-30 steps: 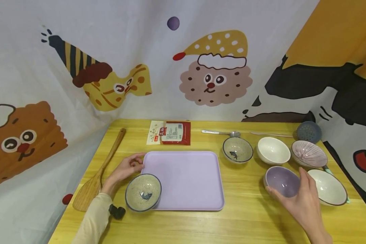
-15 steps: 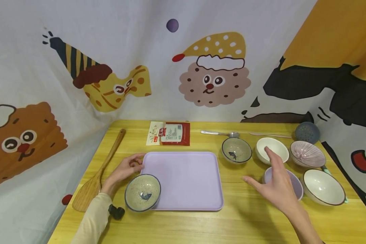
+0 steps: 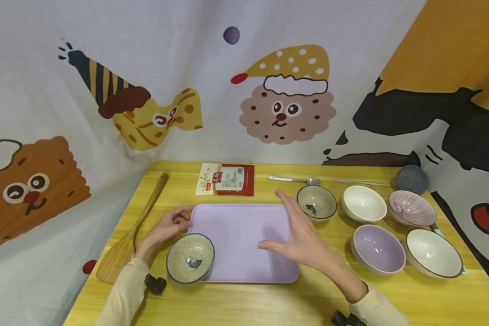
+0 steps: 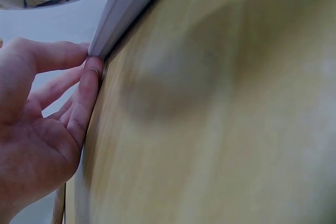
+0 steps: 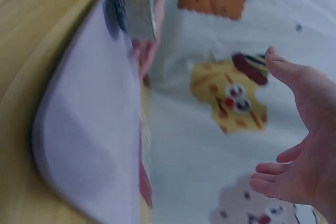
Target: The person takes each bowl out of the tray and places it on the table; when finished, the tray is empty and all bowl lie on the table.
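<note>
My left hand is at the left edge of the lilac tray. In the left wrist view the thumb and fingers pinch the rim of the tray. A speckled bowl with a blue fish stands over the tray's near left corner. My right hand hovers above the right part of the tray, holding nothing, thumb spread wide from straight fingers. The right wrist view shows the same hand apart from the tray. A purple bowl sits to its right.
Right of the tray stand another speckled bowl, a white bowl, a striped bowl and a dark-rimmed bowl. A spoon, slotted ladle and packet lie behind. A wooden spatula lies left.
My right hand has let go of the purple bowl and moved left over the tray. The purple bowl stays among the other bowls at the right. My left hand has not moved.
</note>
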`<state>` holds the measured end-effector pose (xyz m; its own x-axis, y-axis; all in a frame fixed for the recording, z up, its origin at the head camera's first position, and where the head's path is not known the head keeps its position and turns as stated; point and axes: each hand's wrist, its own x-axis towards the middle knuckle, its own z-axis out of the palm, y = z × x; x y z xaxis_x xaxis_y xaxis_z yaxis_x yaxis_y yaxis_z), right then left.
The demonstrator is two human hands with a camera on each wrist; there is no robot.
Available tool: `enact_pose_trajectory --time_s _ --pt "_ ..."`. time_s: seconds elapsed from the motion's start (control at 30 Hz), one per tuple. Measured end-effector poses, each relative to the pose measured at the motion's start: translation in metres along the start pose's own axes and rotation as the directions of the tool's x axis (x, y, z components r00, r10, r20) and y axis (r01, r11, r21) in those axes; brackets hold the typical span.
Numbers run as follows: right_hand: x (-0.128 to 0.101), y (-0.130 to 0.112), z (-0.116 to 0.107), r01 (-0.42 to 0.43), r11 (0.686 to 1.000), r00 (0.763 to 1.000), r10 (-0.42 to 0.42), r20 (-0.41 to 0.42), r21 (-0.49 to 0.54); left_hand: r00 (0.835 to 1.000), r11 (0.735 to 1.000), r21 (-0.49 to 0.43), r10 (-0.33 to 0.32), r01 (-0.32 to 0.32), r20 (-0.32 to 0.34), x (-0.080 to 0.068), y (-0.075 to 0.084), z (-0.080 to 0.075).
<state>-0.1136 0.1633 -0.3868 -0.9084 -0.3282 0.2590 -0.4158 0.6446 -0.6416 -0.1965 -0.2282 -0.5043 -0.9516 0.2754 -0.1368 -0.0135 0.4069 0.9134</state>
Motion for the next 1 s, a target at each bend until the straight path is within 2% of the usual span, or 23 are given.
enact_pose_trajectory --time_s 0.17,0.37,0.57,0.7,0.83,1.0 --pt "0.009 -0.015 0.035 0.013 0.998 0.991 -0.020 0.131 0.055 1.000 1.000 -0.010 0.000 0.000 0.013 -0.002 -0.002 0.001" --pt "0.018 -0.025 0.075 0.065 0.987 0.968 -0.097 0.233 0.144 1.000 1.000 -0.023 -0.008 0.009 0.020 -0.003 -0.004 0.002" --pt "0.020 -0.030 0.112 0.146 0.975 0.929 -0.193 0.316 0.164 1.000 1.000 -0.022 0.006 -0.005 0.026 -0.002 -0.006 0.001" --pt "0.017 -0.031 0.134 0.187 0.969 0.898 -0.235 0.372 0.159 0.999 1.000 -0.015 -0.010 0.011 0.032 -0.002 -0.006 0.001" --pt "0.015 -0.032 0.148 0.230 0.953 0.879 -0.290 0.378 0.197 0.999 1.000 -0.014 -0.006 0.007 0.033 -0.001 -0.005 -0.001" --pt "0.019 -0.034 0.158 0.275 0.934 0.868 -0.343 0.359 0.227 1.000 1.000 -0.011 0.001 -0.001 0.018 0.002 -0.004 -0.002"
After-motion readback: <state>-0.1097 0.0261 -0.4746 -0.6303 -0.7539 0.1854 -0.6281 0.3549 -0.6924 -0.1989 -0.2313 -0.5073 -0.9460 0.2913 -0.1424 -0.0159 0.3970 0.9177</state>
